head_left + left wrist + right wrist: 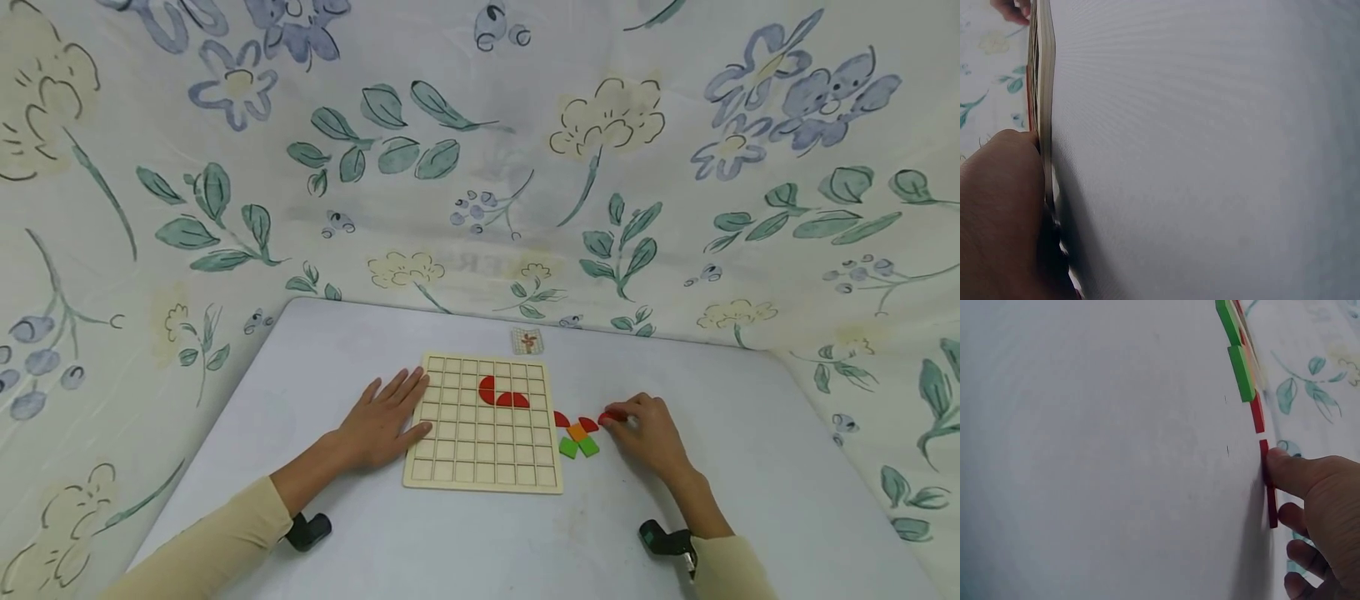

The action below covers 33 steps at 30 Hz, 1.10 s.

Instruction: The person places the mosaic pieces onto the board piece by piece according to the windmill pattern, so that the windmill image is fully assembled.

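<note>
A pale wooden grid board (pixel 455 429) lies on the white table, with red quarter-round pieces (pixel 513 400) set in some of its squares. My left hand (pixel 384 423) rests with fingers spread on the board's left edge. To the right of the board, my right hand (pixel 648 433) pinches a red piece (pixel 1264 459) low at the tabletop, thumb against it. Another red edge shows just below the thumb in the right wrist view. Beside this hand lie red pieces (pixel 588 425), an orange square (pixel 576 432) and two green squares (pixel 568 447).
A small card (pixel 528 340) with a red pattern on a grid lies behind the board. Flower-printed cloth (pixel 465 208) hangs behind and beside the white table (pixel 720 425). Black wrist cameras (pixel 310 532) sit under both forearms.
</note>
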Each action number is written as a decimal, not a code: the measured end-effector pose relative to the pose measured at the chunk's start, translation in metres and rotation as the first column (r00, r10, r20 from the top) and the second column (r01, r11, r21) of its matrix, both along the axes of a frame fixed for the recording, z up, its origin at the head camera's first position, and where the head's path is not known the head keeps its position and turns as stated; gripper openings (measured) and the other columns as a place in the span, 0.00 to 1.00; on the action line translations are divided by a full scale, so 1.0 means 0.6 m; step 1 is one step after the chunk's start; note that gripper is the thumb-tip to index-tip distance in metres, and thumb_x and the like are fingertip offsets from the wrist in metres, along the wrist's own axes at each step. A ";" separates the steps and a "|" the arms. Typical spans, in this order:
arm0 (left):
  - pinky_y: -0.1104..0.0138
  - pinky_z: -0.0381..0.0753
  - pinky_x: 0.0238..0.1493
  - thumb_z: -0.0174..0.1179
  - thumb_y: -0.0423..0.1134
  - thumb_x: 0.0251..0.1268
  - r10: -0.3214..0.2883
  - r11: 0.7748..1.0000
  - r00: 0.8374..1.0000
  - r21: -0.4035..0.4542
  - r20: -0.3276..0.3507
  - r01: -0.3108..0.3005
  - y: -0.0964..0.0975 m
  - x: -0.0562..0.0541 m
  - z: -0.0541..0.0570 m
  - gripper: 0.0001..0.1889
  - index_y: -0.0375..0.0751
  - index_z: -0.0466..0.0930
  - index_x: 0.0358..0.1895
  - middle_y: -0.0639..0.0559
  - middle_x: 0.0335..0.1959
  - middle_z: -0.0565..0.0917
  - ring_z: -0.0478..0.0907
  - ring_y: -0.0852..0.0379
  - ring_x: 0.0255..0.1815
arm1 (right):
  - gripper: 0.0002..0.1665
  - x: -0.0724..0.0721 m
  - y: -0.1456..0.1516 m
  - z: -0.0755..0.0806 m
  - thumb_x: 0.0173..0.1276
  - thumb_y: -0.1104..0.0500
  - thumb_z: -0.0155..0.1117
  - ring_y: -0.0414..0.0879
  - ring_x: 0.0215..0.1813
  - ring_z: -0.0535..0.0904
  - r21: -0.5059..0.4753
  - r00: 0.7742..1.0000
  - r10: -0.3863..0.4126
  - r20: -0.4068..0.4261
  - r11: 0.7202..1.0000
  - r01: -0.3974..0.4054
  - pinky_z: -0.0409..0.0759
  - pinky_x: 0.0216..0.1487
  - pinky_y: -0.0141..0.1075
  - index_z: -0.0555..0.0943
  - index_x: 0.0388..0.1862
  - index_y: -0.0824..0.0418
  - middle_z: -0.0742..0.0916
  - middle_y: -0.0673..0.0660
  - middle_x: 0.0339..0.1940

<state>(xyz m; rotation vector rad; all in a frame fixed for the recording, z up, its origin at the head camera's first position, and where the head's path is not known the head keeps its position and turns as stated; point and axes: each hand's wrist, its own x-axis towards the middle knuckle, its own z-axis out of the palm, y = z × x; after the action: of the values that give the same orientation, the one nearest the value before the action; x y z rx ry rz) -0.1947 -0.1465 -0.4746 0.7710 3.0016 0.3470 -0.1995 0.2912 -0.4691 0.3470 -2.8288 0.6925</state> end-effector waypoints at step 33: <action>0.42 0.44 0.72 0.43 0.61 0.76 -0.006 1.000 1.000 0.023 -0.006 0.006 -0.002 -0.002 -0.003 0.41 0.35 0.48 0.78 0.42 0.79 0.49 0.44 0.42 0.78 | 0.11 -0.001 0.008 -0.009 0.59 0.64 0.76 0.51 0.42 0.74 0.072 0.997 0.012 -0.080 0.997 -0.006 0.76 0.44 0.45 0.88 0.41 0.63 0.86 0.55 0.35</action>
<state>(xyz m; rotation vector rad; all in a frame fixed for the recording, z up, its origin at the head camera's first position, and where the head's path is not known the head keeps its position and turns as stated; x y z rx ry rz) -0.1959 -0.1477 -0.4764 0.7846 3.0049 0.3812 -0.1999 0.2962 -0.4745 0.3902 -2.7827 0.5663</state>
